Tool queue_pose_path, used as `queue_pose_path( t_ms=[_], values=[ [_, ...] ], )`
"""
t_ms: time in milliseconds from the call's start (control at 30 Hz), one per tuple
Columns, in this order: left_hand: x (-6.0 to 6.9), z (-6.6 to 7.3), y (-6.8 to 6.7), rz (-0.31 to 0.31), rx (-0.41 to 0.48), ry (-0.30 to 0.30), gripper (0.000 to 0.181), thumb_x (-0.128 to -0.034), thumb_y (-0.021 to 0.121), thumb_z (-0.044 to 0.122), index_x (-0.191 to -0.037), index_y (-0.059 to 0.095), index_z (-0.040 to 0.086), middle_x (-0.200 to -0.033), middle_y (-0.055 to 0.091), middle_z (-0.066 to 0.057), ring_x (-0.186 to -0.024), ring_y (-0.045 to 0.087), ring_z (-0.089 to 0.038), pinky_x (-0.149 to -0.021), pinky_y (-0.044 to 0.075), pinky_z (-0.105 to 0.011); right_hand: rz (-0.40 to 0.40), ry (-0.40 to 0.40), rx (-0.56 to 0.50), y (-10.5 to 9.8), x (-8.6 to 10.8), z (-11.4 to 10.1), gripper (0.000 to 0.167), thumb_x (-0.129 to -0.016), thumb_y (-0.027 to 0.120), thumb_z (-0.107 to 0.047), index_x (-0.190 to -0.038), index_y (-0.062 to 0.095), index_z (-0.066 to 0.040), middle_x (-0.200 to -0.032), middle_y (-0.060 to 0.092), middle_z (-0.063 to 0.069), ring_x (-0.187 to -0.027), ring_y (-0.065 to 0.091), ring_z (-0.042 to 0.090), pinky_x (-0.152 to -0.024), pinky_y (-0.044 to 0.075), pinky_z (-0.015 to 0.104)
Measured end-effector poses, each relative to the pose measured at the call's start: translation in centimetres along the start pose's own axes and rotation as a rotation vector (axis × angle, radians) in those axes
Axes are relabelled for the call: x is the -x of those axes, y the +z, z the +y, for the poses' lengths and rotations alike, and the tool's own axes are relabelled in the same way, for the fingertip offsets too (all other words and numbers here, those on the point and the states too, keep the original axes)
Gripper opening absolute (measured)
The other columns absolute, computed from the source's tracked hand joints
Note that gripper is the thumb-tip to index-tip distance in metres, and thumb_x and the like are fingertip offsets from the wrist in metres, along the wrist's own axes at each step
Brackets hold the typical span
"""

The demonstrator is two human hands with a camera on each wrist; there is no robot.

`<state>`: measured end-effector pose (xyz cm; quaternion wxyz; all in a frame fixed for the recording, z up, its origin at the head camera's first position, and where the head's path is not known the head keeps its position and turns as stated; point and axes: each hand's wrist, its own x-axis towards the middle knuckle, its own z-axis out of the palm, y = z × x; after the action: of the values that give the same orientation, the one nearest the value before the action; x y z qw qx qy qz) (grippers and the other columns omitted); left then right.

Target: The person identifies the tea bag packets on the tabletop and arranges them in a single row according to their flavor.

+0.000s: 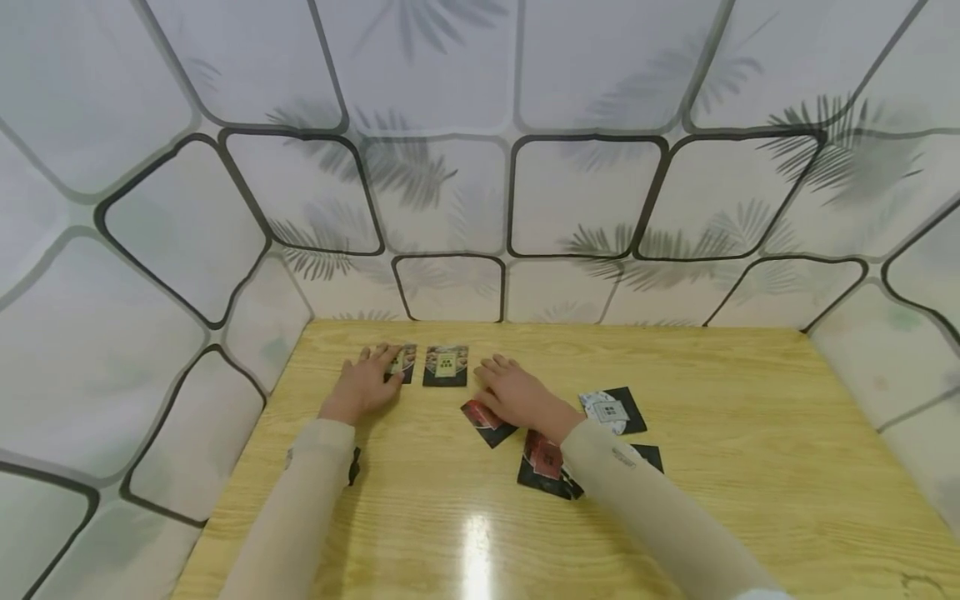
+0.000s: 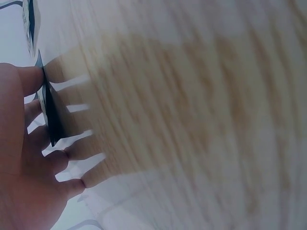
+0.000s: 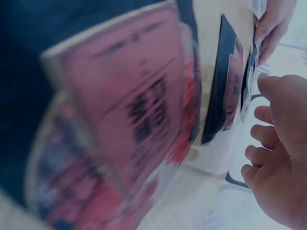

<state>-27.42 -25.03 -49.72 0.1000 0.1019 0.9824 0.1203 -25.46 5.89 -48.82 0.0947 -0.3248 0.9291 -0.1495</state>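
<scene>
Left hand (image 1: pixel 363 385) spread out, touching a gold packet (image 1: pixel 407 364), left of centre; its twin (image 1: pixel 446 367) lies between the hands. Right hand (image 1: pixel 517 393) loosely open mid-frame, partly hiding a red packet (image 1: pixel 491 427)! Right sleeve (image 1: pixel 637 483) overlaps another packet (image 1: pixel 546 467); silver packet (image 1: pixel 609 412) right of centre.

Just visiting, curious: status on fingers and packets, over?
Left fingers touching leftmost yellow packet. Right fingers empty, near red packets. In head view, right sleeve partly hides another packet.

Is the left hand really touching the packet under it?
Touching. In the left wrist view, the left hand has its thumb against the packet.
</scene>
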Motion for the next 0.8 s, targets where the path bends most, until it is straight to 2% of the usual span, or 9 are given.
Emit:
queue_pose_path(
  t_ms=[300, 800],
  values=[
    [0.0, -0.1, 0.1, 0.001, 0.004, -0.001, 0.064, -0.1128, 0.042, 0.038, -0.168, 0.027, 0.010, -0.173, 0.023, -0.025, -0.158, 0.018, -0.056, -0.122, 0.015, -0.080, 0.001, -0.004, -0.005, 0.3, 1.9, 0.5, 0.055, -0.114, 0.048, -0.036, -0.158, 0.047, -0.003, -0.167, 0.039, 0.023, -0.159, 0.029, 0.045, -0.130, 0.026, 0.059],
    [0.2, 0.1, 0.1, 0.011, 0.003, 0.008, 0.064, -0.1128, 0.042, 0.038, -0.168, 0.028, 0.009, -0.172, 0.024, -0.025, -0.157, 0.019, -0.056, -0.122, 0.015, -0.080, 0.007, -0.027, -0.003, 1.0, 3.5, 0.6, 0.057, -0.113, 0.049, -0.039, -0.159, 0.046, -0.005, -0.167, 0.039, 0.021, -0.159, 0.029, 0.043, -0.130, 0.026, 0.059]
  ],
)
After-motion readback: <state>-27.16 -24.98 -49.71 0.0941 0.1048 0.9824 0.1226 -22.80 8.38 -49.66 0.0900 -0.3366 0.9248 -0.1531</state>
